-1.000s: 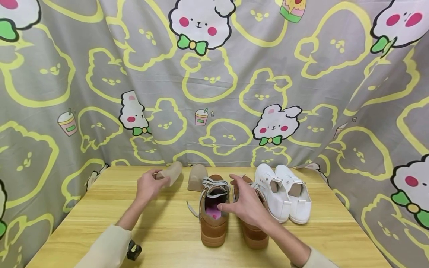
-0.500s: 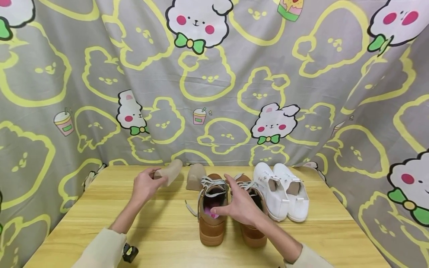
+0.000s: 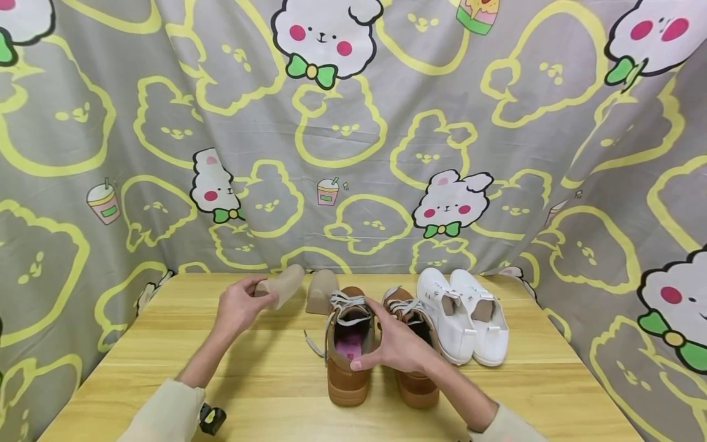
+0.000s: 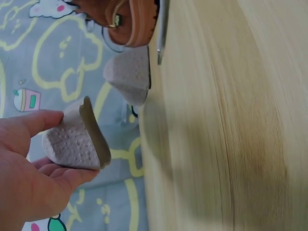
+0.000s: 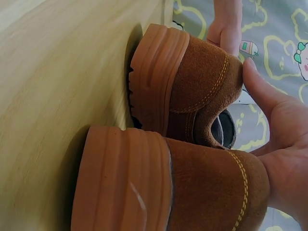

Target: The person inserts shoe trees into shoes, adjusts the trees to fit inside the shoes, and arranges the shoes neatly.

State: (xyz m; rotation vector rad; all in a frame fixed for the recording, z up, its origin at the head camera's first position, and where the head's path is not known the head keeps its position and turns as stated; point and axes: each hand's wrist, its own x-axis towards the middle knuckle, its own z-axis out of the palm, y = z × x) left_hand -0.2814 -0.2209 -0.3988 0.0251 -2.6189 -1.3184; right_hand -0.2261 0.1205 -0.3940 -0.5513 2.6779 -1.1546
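Observation:
My left hand (image 3: 237,304) pinches a beige moulded-pulp shoe insert (image 3: 287,287) between thumb and fingers, tilted and raised over the far left of the table. In the left wrist view, the hollow side of the insert (image 4: 74,142) faces right. A matching insert (image 3: 323,292) stands on the table just right of it. My right hand (image 3: 403,344) spans the left brown lace-up shoe (image 3: 349,380), thumb at the heel collar, fingers along its inner side. Pink lining shows inside that shoe. In the right wrist view, the other brown shoe (image 5: 211,187) hides my fingers.
The second brown shoe (image 3: 420,388) stands beside the first, under my right forearm. A pair of white slip-on shoes (image 3: 452,334) is farther right. A loose lace trails left of the left brown shoe. Patterned curtain (image 3: 342,239) closes off the table's (image 3: 265,393) back and sides.
My right hand has come down and towards me; its thumb has gone from over the shoe opening to the heel collar. My left hand keeps the insert at nearly the same spot.

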